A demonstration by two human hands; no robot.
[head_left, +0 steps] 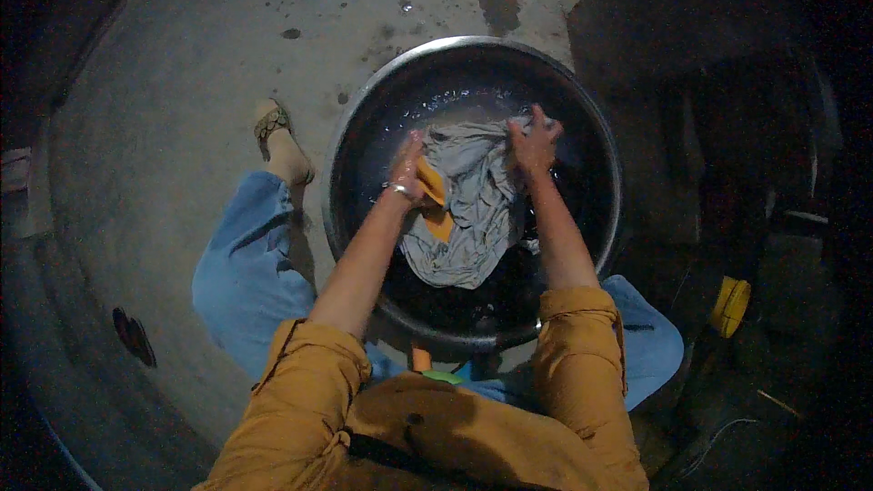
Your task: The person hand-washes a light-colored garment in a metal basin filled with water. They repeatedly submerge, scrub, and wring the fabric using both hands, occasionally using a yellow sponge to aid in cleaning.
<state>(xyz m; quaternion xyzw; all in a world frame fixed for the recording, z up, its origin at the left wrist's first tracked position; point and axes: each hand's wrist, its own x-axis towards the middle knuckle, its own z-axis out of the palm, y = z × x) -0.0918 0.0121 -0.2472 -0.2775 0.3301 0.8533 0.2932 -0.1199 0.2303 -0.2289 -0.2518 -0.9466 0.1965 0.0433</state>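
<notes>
Head view: right hand (536,141) spread at the cloth (477,191) edge; cannot tell left hand's (408,171) grip; best worked low inside tub (355,173).

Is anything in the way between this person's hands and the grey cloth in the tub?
Nothing visible blocks the right hand, at the grey cloth's upper right edge. By the left hand, an orange piece lies against the grey; whether it is part of the cloth, I cannot tell.
</notes>
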